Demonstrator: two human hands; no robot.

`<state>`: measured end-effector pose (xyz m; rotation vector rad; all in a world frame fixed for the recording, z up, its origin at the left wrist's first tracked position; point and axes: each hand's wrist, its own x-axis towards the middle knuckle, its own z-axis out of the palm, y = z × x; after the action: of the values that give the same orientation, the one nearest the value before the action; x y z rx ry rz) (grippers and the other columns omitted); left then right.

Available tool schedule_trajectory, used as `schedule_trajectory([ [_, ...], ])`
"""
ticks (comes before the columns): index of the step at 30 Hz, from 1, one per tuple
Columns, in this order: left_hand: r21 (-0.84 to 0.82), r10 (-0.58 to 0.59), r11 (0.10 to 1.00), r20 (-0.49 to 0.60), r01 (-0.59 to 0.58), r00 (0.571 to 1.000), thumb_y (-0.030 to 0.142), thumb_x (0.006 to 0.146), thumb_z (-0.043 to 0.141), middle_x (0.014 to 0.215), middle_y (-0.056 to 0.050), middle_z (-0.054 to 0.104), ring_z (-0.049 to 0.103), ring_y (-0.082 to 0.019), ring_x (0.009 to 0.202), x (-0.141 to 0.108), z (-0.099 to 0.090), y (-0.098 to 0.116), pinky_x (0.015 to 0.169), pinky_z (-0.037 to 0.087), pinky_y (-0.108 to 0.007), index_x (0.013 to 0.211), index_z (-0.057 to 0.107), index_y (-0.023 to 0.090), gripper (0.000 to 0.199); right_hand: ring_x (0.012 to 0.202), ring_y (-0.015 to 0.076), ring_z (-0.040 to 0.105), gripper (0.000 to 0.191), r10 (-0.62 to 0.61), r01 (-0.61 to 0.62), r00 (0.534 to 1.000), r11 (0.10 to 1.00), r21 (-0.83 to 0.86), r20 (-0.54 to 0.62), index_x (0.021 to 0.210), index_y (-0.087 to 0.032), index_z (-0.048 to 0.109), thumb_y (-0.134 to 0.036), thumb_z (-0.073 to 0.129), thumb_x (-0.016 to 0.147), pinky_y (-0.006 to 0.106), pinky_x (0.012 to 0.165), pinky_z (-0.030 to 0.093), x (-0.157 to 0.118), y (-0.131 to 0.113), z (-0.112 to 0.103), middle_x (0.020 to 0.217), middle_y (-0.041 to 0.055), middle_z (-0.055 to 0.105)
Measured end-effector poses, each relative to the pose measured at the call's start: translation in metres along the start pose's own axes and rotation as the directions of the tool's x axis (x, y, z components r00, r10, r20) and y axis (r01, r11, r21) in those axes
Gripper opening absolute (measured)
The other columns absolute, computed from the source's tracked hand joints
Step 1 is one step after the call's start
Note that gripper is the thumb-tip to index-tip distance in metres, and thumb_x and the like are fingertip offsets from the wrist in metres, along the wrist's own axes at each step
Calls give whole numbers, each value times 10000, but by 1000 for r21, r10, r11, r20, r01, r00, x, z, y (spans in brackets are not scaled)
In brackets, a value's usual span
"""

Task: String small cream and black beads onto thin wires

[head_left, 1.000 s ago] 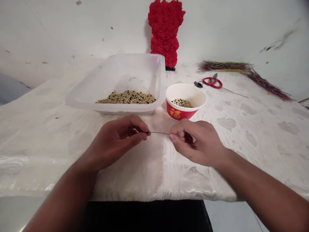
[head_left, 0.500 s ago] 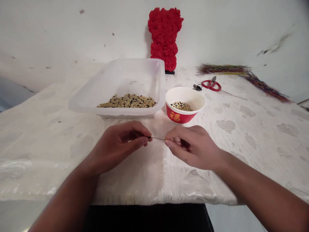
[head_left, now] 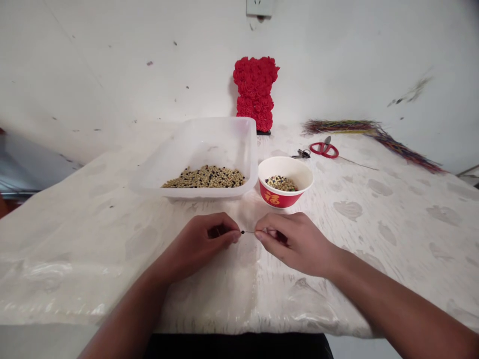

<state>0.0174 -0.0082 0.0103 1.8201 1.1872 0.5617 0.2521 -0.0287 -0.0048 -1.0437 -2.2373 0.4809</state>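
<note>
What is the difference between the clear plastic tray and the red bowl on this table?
The clear plastic tray is see-through and rectangular, while the red bowl is opaque and round, red outside and white inside. The tray is clearly larger than the bowl. The tray holds a wide layer of small mixed grains, and the bowl only a small pile. Both stand side by side and hold a similar-looking mix.
</note>
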Motion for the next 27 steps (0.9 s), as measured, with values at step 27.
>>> schedule_trajectory([
  [27,-88,109,991,44,-105,993,315,911,537,778,-26,680,604,-148,672,9,2,-10,672,451,-290,807,610,172,192,652,159,639,134,-78,107,994,892,-439,83,939,-171,599,-237,489,978,265,575,383,4,1,-31,791,32,710],
])
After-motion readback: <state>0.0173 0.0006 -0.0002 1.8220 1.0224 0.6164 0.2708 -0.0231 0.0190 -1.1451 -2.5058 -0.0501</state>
